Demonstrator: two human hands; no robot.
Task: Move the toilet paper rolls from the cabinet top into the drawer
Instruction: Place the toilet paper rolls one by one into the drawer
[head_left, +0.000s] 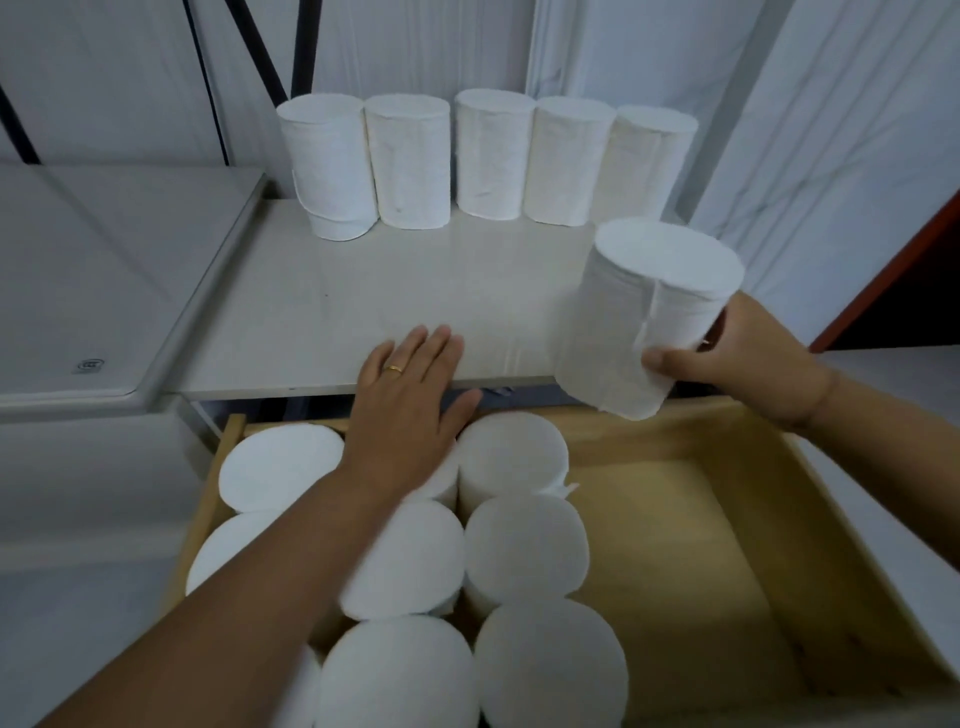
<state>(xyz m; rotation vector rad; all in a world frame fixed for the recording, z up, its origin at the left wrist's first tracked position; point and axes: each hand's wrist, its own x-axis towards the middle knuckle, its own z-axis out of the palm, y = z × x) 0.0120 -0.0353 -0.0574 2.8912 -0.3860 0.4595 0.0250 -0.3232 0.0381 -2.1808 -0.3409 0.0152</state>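
Note:
Several white toilet paper rolls (491, 156) stand upright in a row at the back of the white cabinet top (322, 322). My right hand (737, 358) grips another roll (644, 322), tilted, above the cabinet's front right edge and the drawer's back. Below, the open wooden drawer (727, 545) holds several upright rolls (524, 551) packed in its left half. My left hand (410, 400) lies flat with straight fingers over the cabinet's front edge, its palm above a roll at the drawer's back.
The drawer's right half shows bare wooden bottom. A grey-white appliance lid (93, 291) sits left of the cabinet. White wall panels rise behind the rolls, and a red-brown edge (893, 270) stands at the far right.

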